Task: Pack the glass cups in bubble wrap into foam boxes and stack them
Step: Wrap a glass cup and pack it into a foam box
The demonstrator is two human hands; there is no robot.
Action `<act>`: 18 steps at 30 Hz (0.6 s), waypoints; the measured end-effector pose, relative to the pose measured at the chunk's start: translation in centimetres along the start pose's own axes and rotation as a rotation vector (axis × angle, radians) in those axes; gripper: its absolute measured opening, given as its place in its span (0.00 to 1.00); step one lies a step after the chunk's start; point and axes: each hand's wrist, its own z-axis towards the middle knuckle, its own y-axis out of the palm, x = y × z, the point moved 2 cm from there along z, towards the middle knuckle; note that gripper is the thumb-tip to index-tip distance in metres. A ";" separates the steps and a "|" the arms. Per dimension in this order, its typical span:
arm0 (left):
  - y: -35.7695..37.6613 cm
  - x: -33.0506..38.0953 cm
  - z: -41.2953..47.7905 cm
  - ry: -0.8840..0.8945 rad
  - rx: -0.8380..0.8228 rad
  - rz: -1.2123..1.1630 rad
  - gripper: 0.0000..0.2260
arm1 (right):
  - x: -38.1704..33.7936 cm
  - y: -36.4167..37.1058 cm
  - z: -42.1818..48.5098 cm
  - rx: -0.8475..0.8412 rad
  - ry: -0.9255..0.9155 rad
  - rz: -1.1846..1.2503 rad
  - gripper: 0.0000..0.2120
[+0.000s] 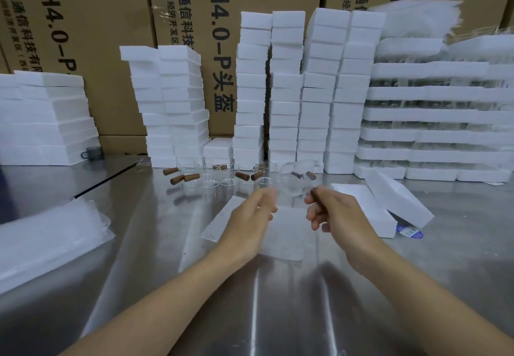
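Centre frame: my right hand (331, 212) pinches 1 glass cup (292, 182) by its wooden handle (315, 196); my left hand (250, 213) hovers beside it, empty. Likely fragile and slippery: I grip the handle.

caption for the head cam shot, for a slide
Right hand holds a glass cup by its wooden handle over a bubble wrap sheet, left hand free beside it, foam boxes stacked behind.
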 end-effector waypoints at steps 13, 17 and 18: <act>-0.4 -1.1 -0.1 0.170 -0.130 0.806 0.15 | 2.0 -2.1 1.7 0.176 0.187 0.201 0.14; -0.5 -1.6 0.2 0.213 -0.114 0.818 0.09 | 2.0 -1.6 1.7 0.132 0.178 0.186 0.14; -0.5 -1.6 0.4 0.206 -0.102 0.814 0.08 | 1.9 -1.5 1.6 0.122 0.172 0.179 0.14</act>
